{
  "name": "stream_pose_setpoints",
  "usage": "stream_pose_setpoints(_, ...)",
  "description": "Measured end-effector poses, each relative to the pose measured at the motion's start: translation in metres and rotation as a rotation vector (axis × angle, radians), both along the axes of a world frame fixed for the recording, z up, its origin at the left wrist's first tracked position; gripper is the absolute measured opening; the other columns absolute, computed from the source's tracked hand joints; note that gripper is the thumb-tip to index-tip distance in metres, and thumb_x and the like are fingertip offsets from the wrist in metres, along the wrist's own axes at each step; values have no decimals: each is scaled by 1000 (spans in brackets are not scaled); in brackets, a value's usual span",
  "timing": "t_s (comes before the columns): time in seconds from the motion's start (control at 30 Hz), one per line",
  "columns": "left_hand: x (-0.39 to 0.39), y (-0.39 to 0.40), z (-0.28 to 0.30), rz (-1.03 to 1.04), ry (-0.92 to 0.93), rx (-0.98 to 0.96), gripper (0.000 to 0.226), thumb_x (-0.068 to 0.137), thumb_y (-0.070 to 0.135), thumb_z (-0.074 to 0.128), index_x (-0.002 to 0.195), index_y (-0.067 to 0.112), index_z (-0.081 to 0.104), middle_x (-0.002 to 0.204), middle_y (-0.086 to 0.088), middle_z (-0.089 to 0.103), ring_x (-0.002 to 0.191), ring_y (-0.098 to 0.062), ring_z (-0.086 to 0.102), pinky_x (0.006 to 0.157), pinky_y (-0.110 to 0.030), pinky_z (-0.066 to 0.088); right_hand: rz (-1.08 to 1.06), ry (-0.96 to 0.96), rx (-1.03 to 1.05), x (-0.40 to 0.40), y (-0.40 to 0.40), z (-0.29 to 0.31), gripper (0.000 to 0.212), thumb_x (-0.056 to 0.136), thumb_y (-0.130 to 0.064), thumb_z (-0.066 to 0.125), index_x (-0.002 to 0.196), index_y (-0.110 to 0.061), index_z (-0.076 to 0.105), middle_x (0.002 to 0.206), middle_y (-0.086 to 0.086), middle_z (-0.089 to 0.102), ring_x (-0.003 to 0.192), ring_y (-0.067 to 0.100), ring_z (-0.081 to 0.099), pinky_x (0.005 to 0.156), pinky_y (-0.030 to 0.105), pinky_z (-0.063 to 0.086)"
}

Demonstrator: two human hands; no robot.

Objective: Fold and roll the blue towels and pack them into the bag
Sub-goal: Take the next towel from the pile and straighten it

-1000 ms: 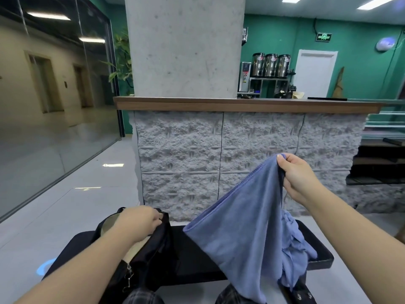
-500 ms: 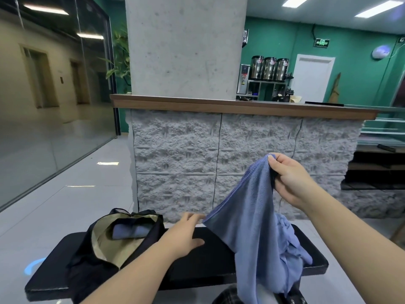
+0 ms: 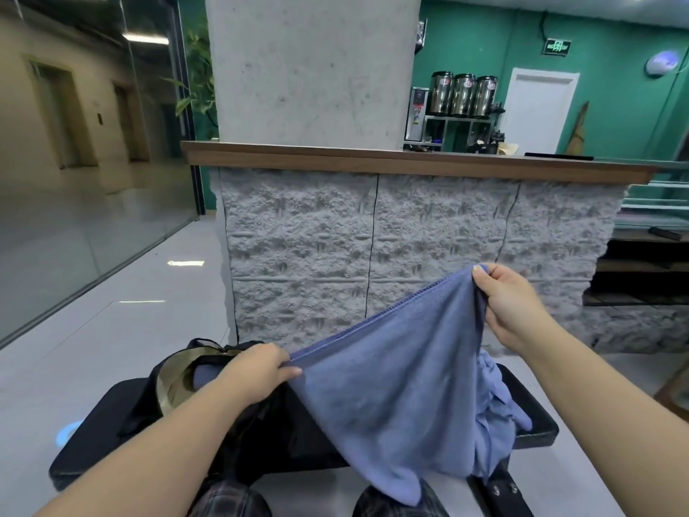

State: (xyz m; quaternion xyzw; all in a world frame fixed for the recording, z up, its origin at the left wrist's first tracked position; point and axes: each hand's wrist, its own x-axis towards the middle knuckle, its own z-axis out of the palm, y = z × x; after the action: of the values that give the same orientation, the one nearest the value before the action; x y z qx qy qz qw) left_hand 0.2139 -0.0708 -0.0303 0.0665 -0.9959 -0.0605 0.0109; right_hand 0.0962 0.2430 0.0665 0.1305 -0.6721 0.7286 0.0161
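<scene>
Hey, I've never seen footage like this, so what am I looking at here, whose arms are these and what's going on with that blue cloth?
There is no machine here. A person wears a camera on the head, so this single view looks forward and down along their own two bare arms. The right hand pinches one corner of a blue towel and lifts it high; the left hand grips the towel's stitched edge lower down, so the cloth hangs spread between them. In front lies a black bench. On its left side sits an open black bag with a tan lining, and something blue already shows inside it. On the right, mostly behind the held towel, lies a crumpled heap of more blue towels. Beyond stands a stone-faced counter.
</scene>
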Motion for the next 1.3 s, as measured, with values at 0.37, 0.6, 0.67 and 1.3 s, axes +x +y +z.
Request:
stream_pose_setpoints(0.37,46,-30,85,-43,395,135,22,95,16,51,94,4,69,101,-4,62,92,-19,55,72,-15,30,-156,5,216,0,11,-32,23,95,-25,52,82,-6,58,77,5,45,76,20,39,73,35,34)
stream_pose_setpoints(0.6,72,-44,97,58,551,372,23,87,11,63,74,28,61,77,9,63,74,-8,55,69,-19,38,-120,76,224,10,-2,-27,24,97,-20,49,87,0,58,75,9,45,75,21,41,71,36,36)
stream_pose_setpoints(0.67,76,-44,93,78,592,414,25,85,8,65,73,28,57,74,5,62,67,-6,54,65,-17,39,-124,80,220,11,-4,-28,23,98,-19,48,89,0,57,76,11,48,74,21,42,69,36,37)
stream_pose_setpoints(1.3,67,-14,55,514,642,1015,16,86,17,52,71,12,49,64,-5,48,61,-20,44,61,-32,39,-122,-471,61,13,-38,-59,16,87,-7,54,75,-10,45,69,7,33,64,19,33,54,30,31)
